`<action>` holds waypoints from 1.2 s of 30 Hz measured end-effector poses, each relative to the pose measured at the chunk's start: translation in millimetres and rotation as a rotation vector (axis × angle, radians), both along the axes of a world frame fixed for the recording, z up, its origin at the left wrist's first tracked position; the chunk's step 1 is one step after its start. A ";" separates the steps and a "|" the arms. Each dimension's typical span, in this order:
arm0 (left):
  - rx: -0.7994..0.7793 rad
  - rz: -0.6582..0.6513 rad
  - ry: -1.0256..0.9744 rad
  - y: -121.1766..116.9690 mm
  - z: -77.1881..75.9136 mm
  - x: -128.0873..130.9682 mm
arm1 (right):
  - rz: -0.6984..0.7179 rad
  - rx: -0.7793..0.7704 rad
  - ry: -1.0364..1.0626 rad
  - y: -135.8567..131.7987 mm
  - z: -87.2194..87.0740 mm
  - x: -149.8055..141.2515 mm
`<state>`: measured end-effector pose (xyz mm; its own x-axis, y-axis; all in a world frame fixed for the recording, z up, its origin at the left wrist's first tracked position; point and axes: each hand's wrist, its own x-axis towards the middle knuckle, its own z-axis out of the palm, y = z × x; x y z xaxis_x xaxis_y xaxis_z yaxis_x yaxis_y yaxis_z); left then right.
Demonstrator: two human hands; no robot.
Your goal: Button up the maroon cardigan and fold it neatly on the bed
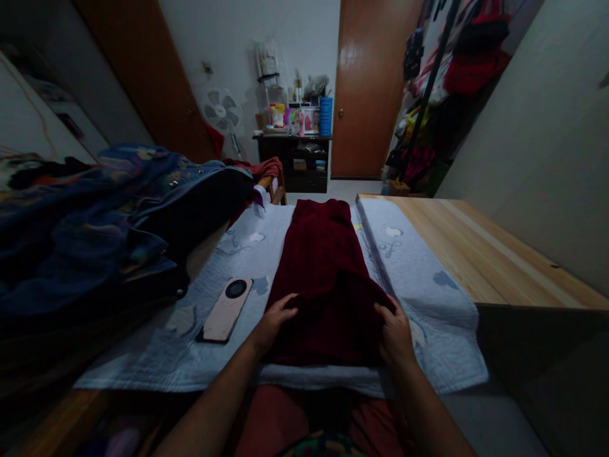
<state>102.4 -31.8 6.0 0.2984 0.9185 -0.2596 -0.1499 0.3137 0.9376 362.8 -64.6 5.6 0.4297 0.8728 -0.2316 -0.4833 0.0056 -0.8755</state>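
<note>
A dark red garment (320, 244) lies lengthwise on a light blue quilted cloth (190, 365), its near part partly lifted. At the garment's left edge, my left hand (275, 322) pinches the fabric between thumb and fingers. On the right side, my right hand (396, 330) grips a raised corner of the same garment. The fabric sags between both hands, and its near edge lies close to the front of the cloth. What kind of garment it is, I cannot make out. To the left of my left hand rests a pink phone (226, 314), camera side up.
A heap of denim clothes (118, 209) rises on the left. Bare wooden board (457, 241) extends to the right of the cloth. Beyond stand a fan (222, 113), a dark shelf (292, 165) with several items and a brown door (368, 95). Clothes and bags (471, 70) hang at the right.
</note>
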 end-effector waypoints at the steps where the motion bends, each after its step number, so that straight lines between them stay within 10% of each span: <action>1: 0.046 -0.049 0.024 -0.1 1.6 0.2 | -0.013 0.016 0.026 -0.5 1.7 0.6; 12: 0.613 -0.405 0.610 -1.6 2.6 10.0 | -0.094 0.079 0.272 5.6 15.0 9.4; 20: 0.654 -0.507 0.766 -1.4 22.1 14.0 | -0.013 0.047 0.366 14.7 8.8 30.9; 27: 0.919 -0.313 0.992 72.1 41.2 55.6 | 0.021 0.061 0.363 12.8 -3.5 33.8; 36: 0.820 -0.486 1.179 153.8 -2.0 96.7 | -0.031 -0.032 0.452 4.1 8.3 30.5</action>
<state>199.1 122.0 4.0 0.5986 0.8001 -0.0406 0.7502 -0.5420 0.3787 393.3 -60.6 13.9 0.3050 0.8505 -0.4285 -0.8172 0.0027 -0.5764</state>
